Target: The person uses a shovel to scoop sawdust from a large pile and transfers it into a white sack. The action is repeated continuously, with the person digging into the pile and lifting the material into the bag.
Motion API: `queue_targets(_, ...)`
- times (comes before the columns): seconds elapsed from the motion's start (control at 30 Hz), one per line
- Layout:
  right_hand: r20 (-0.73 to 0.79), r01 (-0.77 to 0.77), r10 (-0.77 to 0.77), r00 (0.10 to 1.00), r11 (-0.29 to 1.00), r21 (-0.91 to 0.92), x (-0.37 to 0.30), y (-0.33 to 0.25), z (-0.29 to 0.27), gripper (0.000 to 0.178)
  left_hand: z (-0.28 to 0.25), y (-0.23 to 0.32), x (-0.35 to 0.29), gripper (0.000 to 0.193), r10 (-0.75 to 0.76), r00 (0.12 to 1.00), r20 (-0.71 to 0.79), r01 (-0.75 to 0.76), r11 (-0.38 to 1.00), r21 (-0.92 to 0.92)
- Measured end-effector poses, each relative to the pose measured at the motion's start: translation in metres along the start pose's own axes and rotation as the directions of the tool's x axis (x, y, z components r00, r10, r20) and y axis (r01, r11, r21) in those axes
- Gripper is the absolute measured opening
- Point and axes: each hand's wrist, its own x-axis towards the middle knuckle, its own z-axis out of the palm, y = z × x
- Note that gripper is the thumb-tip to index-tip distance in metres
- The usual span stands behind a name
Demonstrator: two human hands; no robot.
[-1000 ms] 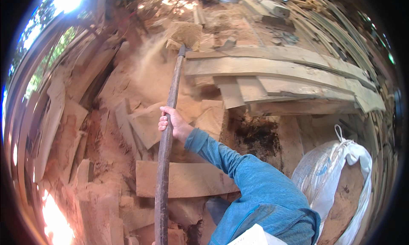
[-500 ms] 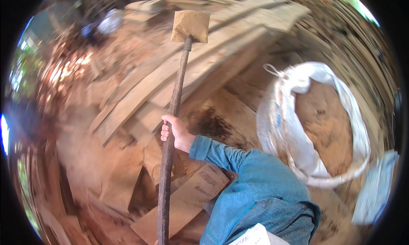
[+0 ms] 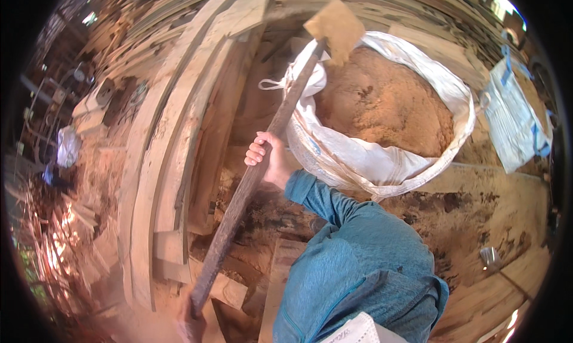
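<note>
A long-handled shovel (image 3: 239,200) slants from the lower left toward the upper middle. Its squarish blade (image 3: 335,28) looks coated with tan sawdust and hangs over the far left rim of a large white woven bag (image 3: 382,161). Reddish-brown sawdust (image 3: 388,104) fills that bag. My right hand (image 3: 273,159), in a blue sleeve, is closed round the middle of the wooden handle. Lower down, my left hand (image 3: 190,320) is wrapped round the handle's end, somewhat blurred near the bottom edge.
Long wooden planks (image 3: 170,146) lie stacked left of the bag. More boards (image 3: 161,9) pile up at the back. A second white bag with blue straps (image 3: 516,116) stands at the far right. Wood offcuts (image 3: 224,286) and sawdust cover the ground near my left hand.
The shovel blade has swung right, from over the planks to the bag's rim. My view has turned right, and my left hand has come into sight at the handle's lower end.
</note>
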Motion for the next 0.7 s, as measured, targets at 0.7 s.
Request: queue_targets(0.7,0.246,-0.333,0.344,0.906,0.939,-0.088,-0.002,0.041,0.018,0.034,0.092,0.03,-0.093,0.046,-0.248,0.864,-0.438,0.417,0.841,0.346)
